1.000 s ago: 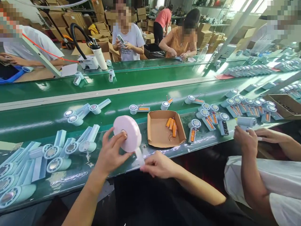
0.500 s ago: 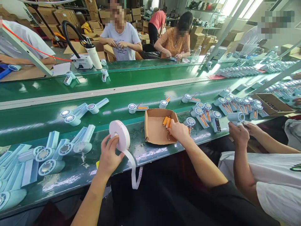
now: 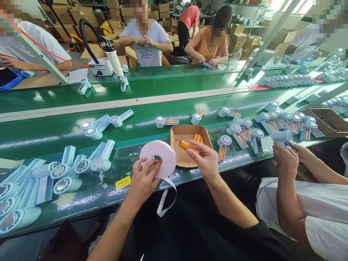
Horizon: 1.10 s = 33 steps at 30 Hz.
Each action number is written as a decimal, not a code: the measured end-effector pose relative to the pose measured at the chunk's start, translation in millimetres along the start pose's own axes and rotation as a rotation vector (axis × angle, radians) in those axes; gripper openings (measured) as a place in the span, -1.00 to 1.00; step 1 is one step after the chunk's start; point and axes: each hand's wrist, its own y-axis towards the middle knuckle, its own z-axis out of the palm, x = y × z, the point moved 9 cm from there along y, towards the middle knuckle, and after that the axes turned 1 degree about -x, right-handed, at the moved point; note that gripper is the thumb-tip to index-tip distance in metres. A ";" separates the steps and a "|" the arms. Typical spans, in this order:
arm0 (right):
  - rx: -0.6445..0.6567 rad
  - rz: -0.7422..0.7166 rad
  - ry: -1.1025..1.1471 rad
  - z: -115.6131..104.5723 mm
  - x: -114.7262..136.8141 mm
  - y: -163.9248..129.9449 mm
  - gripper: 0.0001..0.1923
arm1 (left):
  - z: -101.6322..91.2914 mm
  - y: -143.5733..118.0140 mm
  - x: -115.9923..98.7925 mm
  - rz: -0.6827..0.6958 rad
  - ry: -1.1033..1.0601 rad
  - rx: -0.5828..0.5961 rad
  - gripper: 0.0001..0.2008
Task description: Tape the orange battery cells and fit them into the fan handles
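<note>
1. Belt (image 3: 54,134) — green, runs left to right across the view, with a second green lane beyond it.
2. People across the far lane, seated, hands busy. A co-worker's hands (image 3: 288,157) at right hold a pale blue fan body just off the belt edge.
3. Fan shells (image 3: 95,163) — pale blue, lying in clusters on the near lane at left; more, with orange cells fitted, at right (image 3: 244,130).
4. Tray (image 3: 179,156) — shallow brown cardboard, on the near edge, centre. A few orange cells (image 3: 198,137) lie at its back.
5. Tape roll (image 3: 160,156) — pink-white, held up just left of the tray and overlapping its left rim in view; a loose tail hangs down in a loop.
6. Left hand (image 3: 143,181) — fingers curled around the roll's lower edge, thumb at the core hole.
7. Right hand (image 3: 206,159) — over the tray's front, fingertips pinched on one orange cell (image 3: 186,145), which lies tilted, just right of the roll.
</note>
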 end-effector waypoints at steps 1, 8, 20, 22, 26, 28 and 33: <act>-0.022 0.008 -0.027 3.1 -4.6 -5.9 -0.54 | 0.1 0.5 -1.8 0.002 0.009 0.005 -0.46; 0.244 0.205 0.086 33.5 -40.4 -23.9 -0.44 | -6.3 2.2 0.2 0.021 0.076 -0.004 -0.51; -0.176 0.218 0.621 46.2 -56.1 -22.2 -0.50 | 6.2 7.5 -17.2 -0.194 0.210 -0.159 -0.52; -0.199 0.258 0.660 49.8 -66.0 -26.0 -0.48 | 18.9 5.1 -22.2 -0.244 0.177 -0.106 -0.51; -0.238 0.289 0.682 49.0 -69.8 -24.8 -0.43 | 28.6 5.4 -25.8 -0.324 0.170 -0.049 -0.56; -0.308 0.276 0.690 47.9 -69.6 -31.0 -0.42 | 26.6 8.6 -25.6 -0.338 0.178 -0.060 -0.58; -0.255 0.289 0.684 63.2 -74.7 -15.4 -0.44 | 25.1 9.8 -18.5 -0.230 0.081 -0.163 -0.54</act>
